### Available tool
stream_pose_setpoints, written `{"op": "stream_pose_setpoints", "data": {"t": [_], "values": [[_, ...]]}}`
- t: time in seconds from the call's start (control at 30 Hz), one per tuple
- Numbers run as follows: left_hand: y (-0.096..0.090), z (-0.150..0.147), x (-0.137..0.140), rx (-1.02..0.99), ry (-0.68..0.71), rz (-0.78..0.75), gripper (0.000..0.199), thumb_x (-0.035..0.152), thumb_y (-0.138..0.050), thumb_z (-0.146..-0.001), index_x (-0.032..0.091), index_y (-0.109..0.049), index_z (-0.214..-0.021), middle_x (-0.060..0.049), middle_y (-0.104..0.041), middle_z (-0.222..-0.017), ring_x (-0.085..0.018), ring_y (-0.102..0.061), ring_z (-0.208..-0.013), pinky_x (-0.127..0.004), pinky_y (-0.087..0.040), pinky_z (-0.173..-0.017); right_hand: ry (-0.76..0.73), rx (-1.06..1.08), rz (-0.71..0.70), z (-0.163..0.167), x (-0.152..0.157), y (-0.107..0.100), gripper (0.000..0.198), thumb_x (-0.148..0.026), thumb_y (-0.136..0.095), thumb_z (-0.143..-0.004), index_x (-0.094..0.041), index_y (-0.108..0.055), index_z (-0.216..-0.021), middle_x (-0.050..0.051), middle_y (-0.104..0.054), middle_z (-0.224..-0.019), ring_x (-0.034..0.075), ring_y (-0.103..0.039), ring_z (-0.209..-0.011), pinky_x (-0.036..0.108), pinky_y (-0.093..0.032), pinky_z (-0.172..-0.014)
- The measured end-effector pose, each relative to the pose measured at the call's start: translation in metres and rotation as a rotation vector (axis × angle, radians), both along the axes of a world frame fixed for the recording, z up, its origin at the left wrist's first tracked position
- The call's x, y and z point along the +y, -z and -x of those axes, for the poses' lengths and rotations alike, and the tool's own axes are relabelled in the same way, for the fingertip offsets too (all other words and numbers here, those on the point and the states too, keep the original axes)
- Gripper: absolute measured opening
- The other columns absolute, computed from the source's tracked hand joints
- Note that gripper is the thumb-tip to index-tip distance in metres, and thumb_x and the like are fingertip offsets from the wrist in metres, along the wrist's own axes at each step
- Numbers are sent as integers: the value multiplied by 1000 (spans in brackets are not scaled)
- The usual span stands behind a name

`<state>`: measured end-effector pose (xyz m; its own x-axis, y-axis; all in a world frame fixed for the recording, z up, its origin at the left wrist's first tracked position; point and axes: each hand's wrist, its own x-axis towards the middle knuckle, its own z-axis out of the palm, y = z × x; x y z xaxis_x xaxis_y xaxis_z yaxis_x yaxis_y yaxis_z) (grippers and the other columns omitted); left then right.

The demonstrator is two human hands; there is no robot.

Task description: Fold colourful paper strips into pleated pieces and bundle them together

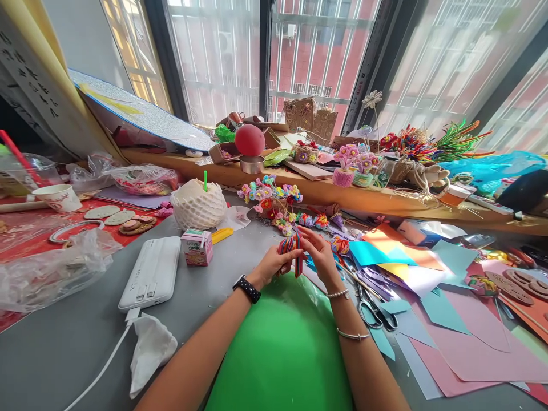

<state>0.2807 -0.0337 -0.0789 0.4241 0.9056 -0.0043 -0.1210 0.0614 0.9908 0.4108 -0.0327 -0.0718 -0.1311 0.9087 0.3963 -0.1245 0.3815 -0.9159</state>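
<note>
My left hand (273, 266) is closed around a small multicoloured striped bundle (287, 245), which looks like ribbon or yarn wound into a ball. Fingers of my right hand (320, 255) pinch a striped strip (298, 264) that hangs down beside the bundle. Both hands meet above a large glossy green surface (282, 348) between my forearms. Just beyond them are crocheted flowers (269, 194) and small colourful balls (321, 221). Scissors (372, 311) lie right of my right wrist. My fingers partly hide the bundle.
Coloured paper sheets (466, 337) spread over the right side. At left are a white power bank (150, 271) with a cable, a small pink carton (197, 248) and a netted coconut (199, 205) with a green straw. A cluttered wooden ledge (385, 197) runs below the windows.
</note>
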Motion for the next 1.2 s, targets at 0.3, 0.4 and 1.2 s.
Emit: {"op": "stream_pose_setpoints", "data": {"t": [0.3, 0.4, 1.2], "values": [[3, 0, 2, -36, 15, 58, 30, 38, -58, -63, 13, -46, -55, 9, -33, -31, -1, -25, -27, -16, -19, -31, -2, -19, -6, -2, 0, 3, 27, -28, -49, -74, -22, -54, -100, 3, -58, -91, 15, -52, -82, 26, -41, -71], [3, -1, 2, -45, 13, 62, 32, 38, -59, -63, 14, -41, -51, 9, -33, -30, -1, -26, -27, -16, -19, -31, -22, -16, 2, -2, -1, 3, 27, -27, -51, -73, -22, -54, -99, 3, -58, -90, 15, -52, -81, 25, -41, -69], [2, -2, 1, 12, -46, 46, 34, 39, -59, -61, 14, -41, -48, 9, -33, -30, -2, -28, -27, -16, -20, -31, 117, 0, 122, 5, 3, 13, 20, -35, -52, -69, -16, -58, -72, 0, -54, -66, 12, -49, -58, 22, -41, -51]]}}
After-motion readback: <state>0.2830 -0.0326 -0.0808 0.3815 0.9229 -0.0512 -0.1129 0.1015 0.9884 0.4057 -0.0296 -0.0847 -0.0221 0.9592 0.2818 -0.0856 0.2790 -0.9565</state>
